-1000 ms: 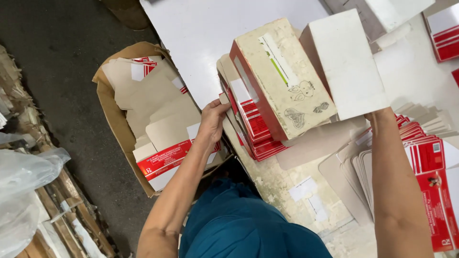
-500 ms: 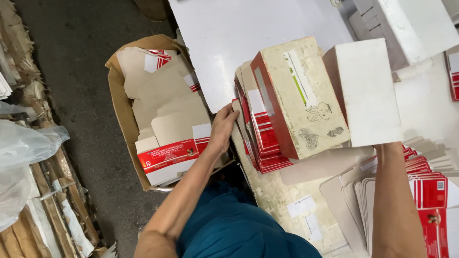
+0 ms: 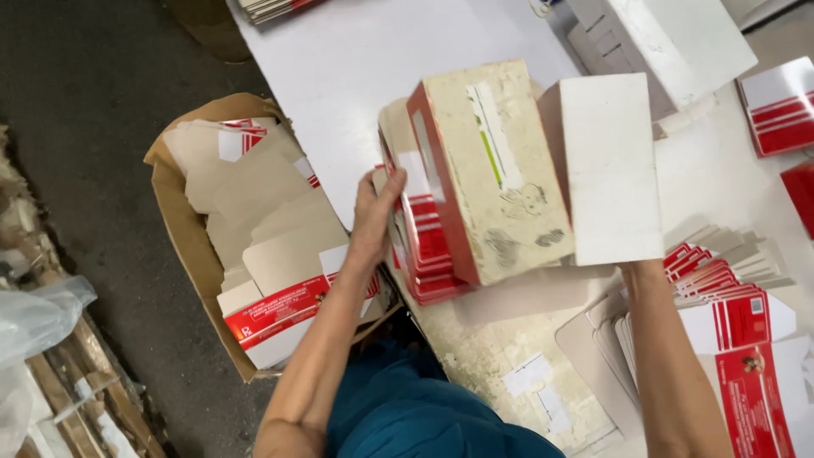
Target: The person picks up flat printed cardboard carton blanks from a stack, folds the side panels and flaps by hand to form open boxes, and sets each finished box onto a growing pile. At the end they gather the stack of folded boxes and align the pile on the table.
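Leftmost, clear plastic wrap and splintered wood scraps lie on the dark floor. Beside them stands an open brown carton, its corrugated walls bowed, filled with flat cardboard blanks, tan on one face, glossy red and white on the other. Next, the left hand presses flat, fingers extended, against the left face of an upright stack of folded red-and-white blanks standing on edge at the table's rim. Against the right side of this stack leans a rectangular box with red edges and a worn, stained cream face bearing a torn label. To its right sits a smooth white slab-shaped block; the right hand is hidden behind it, so its grip cannot be told; only the forearm shows below. The table is white and matt above, scuffed and pitted near the person. Farther right, fanned blanks overlap in a loose pile.
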